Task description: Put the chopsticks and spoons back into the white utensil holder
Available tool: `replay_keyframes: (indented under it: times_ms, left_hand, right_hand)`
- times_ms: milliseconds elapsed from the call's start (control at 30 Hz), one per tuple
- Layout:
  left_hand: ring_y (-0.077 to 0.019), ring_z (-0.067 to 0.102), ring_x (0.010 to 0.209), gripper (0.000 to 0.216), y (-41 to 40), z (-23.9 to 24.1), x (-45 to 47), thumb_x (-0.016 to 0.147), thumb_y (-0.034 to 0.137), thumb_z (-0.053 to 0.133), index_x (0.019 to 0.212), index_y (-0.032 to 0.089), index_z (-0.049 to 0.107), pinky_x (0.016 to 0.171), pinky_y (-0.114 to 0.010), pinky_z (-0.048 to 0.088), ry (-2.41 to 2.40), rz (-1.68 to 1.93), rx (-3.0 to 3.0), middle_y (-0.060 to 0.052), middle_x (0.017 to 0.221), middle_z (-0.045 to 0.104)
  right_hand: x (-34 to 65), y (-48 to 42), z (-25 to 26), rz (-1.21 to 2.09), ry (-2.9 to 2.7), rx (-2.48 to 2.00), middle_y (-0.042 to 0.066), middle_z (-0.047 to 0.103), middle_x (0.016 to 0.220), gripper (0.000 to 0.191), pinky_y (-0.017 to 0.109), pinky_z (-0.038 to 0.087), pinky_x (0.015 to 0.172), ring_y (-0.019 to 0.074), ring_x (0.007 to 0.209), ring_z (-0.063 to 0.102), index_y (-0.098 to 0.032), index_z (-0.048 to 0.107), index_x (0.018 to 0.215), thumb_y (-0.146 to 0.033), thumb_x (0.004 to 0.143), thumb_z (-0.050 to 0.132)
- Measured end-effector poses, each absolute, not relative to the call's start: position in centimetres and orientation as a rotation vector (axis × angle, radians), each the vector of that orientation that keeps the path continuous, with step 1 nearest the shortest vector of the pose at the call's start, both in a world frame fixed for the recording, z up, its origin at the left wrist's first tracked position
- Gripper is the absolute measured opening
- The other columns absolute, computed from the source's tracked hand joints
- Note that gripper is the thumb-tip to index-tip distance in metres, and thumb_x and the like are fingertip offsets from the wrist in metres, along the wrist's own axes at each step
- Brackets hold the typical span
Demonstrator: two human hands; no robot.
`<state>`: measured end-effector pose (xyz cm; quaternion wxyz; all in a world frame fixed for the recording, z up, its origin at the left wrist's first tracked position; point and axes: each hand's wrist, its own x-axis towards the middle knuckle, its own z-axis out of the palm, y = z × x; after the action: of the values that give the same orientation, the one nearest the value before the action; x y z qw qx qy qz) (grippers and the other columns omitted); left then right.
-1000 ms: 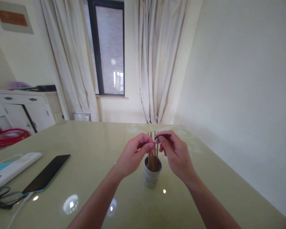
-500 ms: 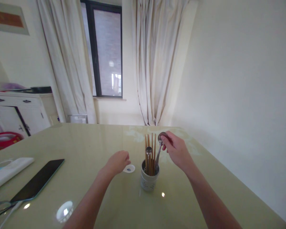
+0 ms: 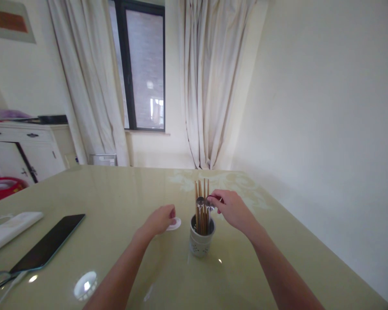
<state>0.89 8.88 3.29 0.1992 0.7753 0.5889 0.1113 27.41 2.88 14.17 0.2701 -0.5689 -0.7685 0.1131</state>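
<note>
A light grey utensil holder (image 3: 200, 249) with a dotted pattern stands upright on the table. Several wooden chopsticks (image 3: 204, 186) and a metal spoon (image 3: 200, 202), bowl upward, stick out of it. My right hand (image 3: 233, 209) pinches a second metal spoon (image 3: 210, 203) by its bowl end at the holder's right side, its handle down inside the rim. Left of the holder, my left hand (image 3: 161, 218) is closed, its fingertips at the edge of a small white dish (image 3: 176, 224). The fingers hide part of that dish.
On the table's (image 3: 116, 193) left side lie a dark tablet (image 3: 50, 241), a white box-like item (image 3: 13, 230), and glasses (image 3: 0, 280) beside a white cable (image 3: 11, 290). A plain wall (image 3: 326, 129) borders the right edge. Curtains (image 3: 213, 77) hang behind.
My right hand has moved down and left, lowering the spoon into the holder beside the chopsticks. The white dish now looks tilted at my left fingertips; that hand has hardly moved.
</note>
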Motion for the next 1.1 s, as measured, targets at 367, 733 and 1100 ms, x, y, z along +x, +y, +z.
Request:
replay_keyframes:
  times_ms: [367,733,1100]
  left_hand:
    - [-0.018,0.07,0.079,0.034,3.6,14.4,2.2,0.088,0.053,0.072,0.093,0.019,0.068,0.071,-0.028,0.055,1.014,1.316,1.817,-0.004,0.086,0.076]
    - [-0.0161,0.071,0.079,0.039,0.4,14.9,6.8,0.088,0.056,0.074,0.1,0.022,0.06,0.069,-0.028,0.059,0.843,1.373,1.577,-0.002,0.099,0.071]
    - [-0.0264,0.071,0.1,0.042,4.1,7.9,6.3,0.088,0.046,0.071,0.117,0.018,0.061,0.083,-0.034,0.051,1.263,0.59,1.947,-0.012,0.116,0.076]
  right_hand:
    - [27.3,1.5,15.5,0.188,-1.922,-1.431,0.003,0.074,0.083,0.026,0.03,0.046,0.066,0.0181,0.07,0.064,-0.021,0.072,0.092,-0.046,0.098,0.067]
    - [26.0,-1.1,16.8,0.464,-1.85,-0.948,0.002,0.077,0.092,0.016,0.029,0.058,0.071,0.0183,0.079,0.072,-0.024,0.073,0.107,-0.037,0.099,0.066]
    - [26.6,2.1,14.1,0.389,-2.096,-1.301,0.002,0.076,0.081,0.021,0.027,0.047,0.07,0.0181,0.075,0.07,-0.021,0.073,0.089,-0.028,0.102,0.058]
